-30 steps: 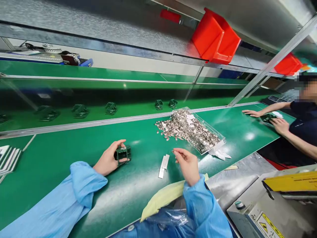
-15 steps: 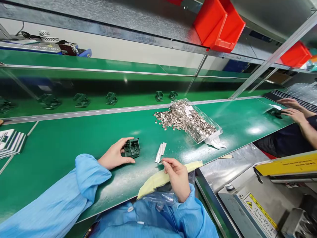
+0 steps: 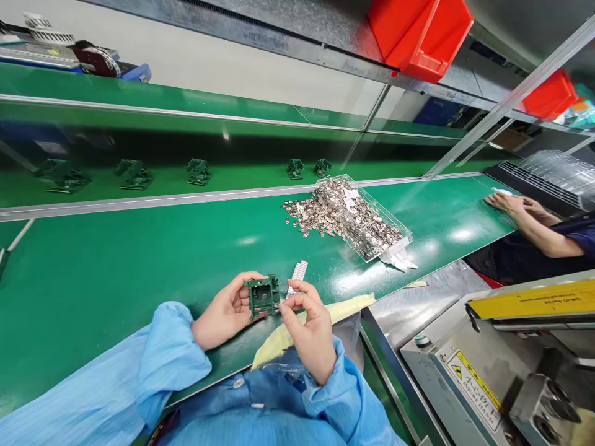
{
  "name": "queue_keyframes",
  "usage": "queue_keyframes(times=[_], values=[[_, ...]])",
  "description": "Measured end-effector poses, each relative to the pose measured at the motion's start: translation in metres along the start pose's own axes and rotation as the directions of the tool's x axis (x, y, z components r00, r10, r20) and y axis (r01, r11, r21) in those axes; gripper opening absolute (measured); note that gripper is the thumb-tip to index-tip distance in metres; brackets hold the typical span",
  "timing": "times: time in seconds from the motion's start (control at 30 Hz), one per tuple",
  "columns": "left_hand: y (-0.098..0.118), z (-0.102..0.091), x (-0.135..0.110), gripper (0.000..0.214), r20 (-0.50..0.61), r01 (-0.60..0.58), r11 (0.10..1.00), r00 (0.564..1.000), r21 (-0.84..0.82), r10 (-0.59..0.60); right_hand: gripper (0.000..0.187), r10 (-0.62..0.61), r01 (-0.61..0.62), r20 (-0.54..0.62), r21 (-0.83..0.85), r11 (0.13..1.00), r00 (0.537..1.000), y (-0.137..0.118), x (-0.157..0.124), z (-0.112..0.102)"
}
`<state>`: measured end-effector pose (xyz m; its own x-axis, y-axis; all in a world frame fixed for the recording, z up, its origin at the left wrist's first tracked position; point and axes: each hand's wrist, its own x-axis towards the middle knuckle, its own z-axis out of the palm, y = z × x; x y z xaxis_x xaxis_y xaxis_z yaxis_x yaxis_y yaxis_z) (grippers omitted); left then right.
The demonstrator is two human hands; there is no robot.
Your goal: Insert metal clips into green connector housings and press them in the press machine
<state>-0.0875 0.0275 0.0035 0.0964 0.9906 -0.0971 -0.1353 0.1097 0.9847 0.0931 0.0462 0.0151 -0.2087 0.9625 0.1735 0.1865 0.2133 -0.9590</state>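
Observation:
My left hand (image 3: 225,313) grips a small, dark green, box-shaped plastic part (image 3: 264,297) by its left side, with its hollow face turned up towards me. At the part's lower right corner, my right hand (image 3: 307,328) has thumb and fingertips pinched together. Whatever lies between those fingertips is too small to make out. Just behind the right fingers lies a white sheet of small stickers or labels (image 3: 299,270), partly covered by them. A pale yellow strip (image 3: 346,308) runs along the table edge under the right wrist.
Small metal pieces (image 3: 307,215) spill from a tilted clear tray (image 3: 404,241) onto the green table (image 3: 116,266). Several green parts (image 3: 198,171) stand along the back. A co-worker's hands (image 3: 511,203) are at the far right. A machine (image 3: 465,371) stands right of the table.
My left hand has brought the green part nearer and to the right, turning it. My right hand has moved from the label sheet to the part's corner. The view has shifted slightly.

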Motion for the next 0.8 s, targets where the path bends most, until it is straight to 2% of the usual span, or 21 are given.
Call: queue_keyframes(times=[0.1, 0.27, 0.43, 0.63, 0.7, 0.8], values=[[-0.001, 0.007, -0.004, 0.05, 0.035, 0.001, 1.0, 0.999, -0.026, 0.0, 0.008, -0.014, 0.014, -0.004, -0.028, 0.999, 1.0, -0.003, -0.001, 0.007], [-0.008, 0.004, -0.006, 0.045, 0.025, -0.023, 1.0, 0.999, 0.007, 0.022, 0.009, -0.008, 0.008, -0.013, -0.029, 1.0, 1.0, 0.002, -0.003, 0.018], [-0.012, 0.002, -0.007, 0.045, 0.063, -0.026, 0.999, 0.998, 0.025, 0.024, 0.01, -0.011, 0.01, -0.052, -0.018, 1.0, 0.999, 0.002, -0.007, 0.022], [-0.011, 0.004, -0.01, 0.032, 0.043, -0.096, 0.983, 0.995, 0.156, 0.091, 0.014, 0.034, -0.036, -0.08, -0.019, 0.999, 0.996, 0.002, -0.011, 0.026], [-0.011, 0.007, -0.012, 0.031, 0.009, -0.092, 0.981, 0.996, 0.17, 0.092, 0.014, 0.083, -0.081, -0.067, 0.036, 0.996, 0.994, 0.005, -0.013, 0.027], [-0.011, 0.012, -0.015, 0.031, -0.049, -0.063, 0.987, 0.996, 0.146, 0.071, 0.014, 0.203, -0.193, -0.028, 0.213, 0.958, 0.979, 0.008, -0.017, 0.03]])
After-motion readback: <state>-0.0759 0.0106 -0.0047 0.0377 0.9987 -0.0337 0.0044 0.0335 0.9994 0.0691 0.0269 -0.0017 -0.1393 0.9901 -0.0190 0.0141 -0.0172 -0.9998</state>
